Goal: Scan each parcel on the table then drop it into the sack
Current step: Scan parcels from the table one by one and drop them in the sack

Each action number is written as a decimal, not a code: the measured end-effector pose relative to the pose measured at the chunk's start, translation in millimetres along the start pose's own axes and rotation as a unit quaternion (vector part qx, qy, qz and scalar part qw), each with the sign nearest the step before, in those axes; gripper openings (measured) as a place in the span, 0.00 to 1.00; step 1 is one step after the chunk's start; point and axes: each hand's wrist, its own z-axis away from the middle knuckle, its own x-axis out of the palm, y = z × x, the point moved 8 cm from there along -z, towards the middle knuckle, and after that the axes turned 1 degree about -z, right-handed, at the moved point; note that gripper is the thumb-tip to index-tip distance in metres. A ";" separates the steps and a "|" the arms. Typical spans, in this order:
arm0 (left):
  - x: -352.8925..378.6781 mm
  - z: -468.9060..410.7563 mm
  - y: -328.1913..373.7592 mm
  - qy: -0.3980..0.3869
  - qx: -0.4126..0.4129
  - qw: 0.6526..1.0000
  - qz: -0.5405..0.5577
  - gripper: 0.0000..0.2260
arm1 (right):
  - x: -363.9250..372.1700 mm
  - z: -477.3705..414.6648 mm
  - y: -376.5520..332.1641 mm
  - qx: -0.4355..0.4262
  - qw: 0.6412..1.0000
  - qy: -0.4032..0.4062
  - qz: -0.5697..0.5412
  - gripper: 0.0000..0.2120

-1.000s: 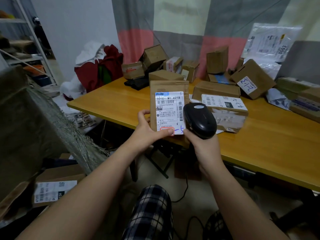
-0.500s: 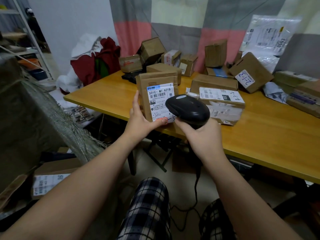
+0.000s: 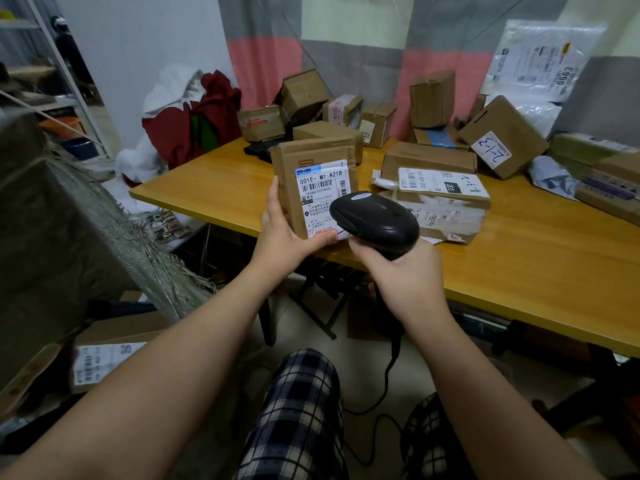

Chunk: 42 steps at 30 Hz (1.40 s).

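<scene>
Parcel and scanner sit close together just above the near edge of the table, both in your hands. Your left hand grips the flat brown parcel upright, its fingers laid along the left edge and the thumb pressed on the bottom of the white label, which faces you and reads 501E- M1 A21B. Your right hand is clenched around the handle of the black scanner, whose head covers the label's lower right corner; whether it touches the parcel I cannot tell. Its cable hangs down between your knees. More cardboard boxes lie across the far side of the table, and a labelled box marked 4-3-2 lies just beyond the scanner. The grey woven sack stands to your left, well apart from the parcel.
</scene>
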 end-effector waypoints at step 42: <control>-207.8 201.3 -170.9 -0.102 -0.200 0.874 -0.430 0.20 | 287.5 86.6 30.2 -0.028 0.924 -0.360 0.125 0.12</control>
